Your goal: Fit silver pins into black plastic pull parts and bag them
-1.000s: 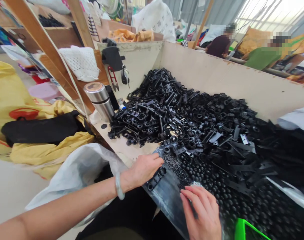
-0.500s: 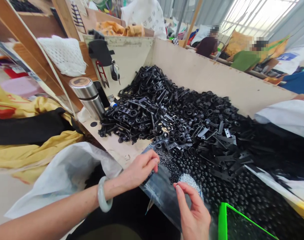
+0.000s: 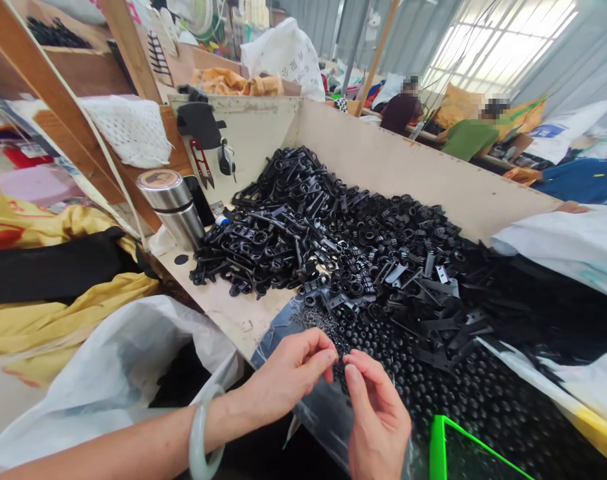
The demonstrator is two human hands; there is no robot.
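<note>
My left hand (image 3: 300,367), with a pale bangle (image 3: 203,433) on its wrist, is closed in a pinch over the dark sheet (image 3: 323,420) at the table's front edge. Close to its right, my right hand (image 3: 378,407) also pinches, fingertips almost touching those of the left. Whatever either hand holds is too small or hidden to make out. Just beyond the fingers lie tiny dark pieces (image 3: 318,321) and many round black beads (image 3: 413,380). Farther back is a heap of long black plastic parts (image 3: 263,240), with black ring-shaped parts (image 3: 378,227) to its right.
A steel flask (image 3: 176,213) stands at the left beside a phone (image 3: 199,200). Red-handled snips (image 3: 200,162) hang on the side board. A green-rimmed tray (image 3: 437,447) is at the lower right. Several people sit beyond the back board (image 3: 383,153).
My left hand has moved down and right, and the two hands' fingertips have come together. The head view has shifted slightly, showing more of the background at the top.
</note>
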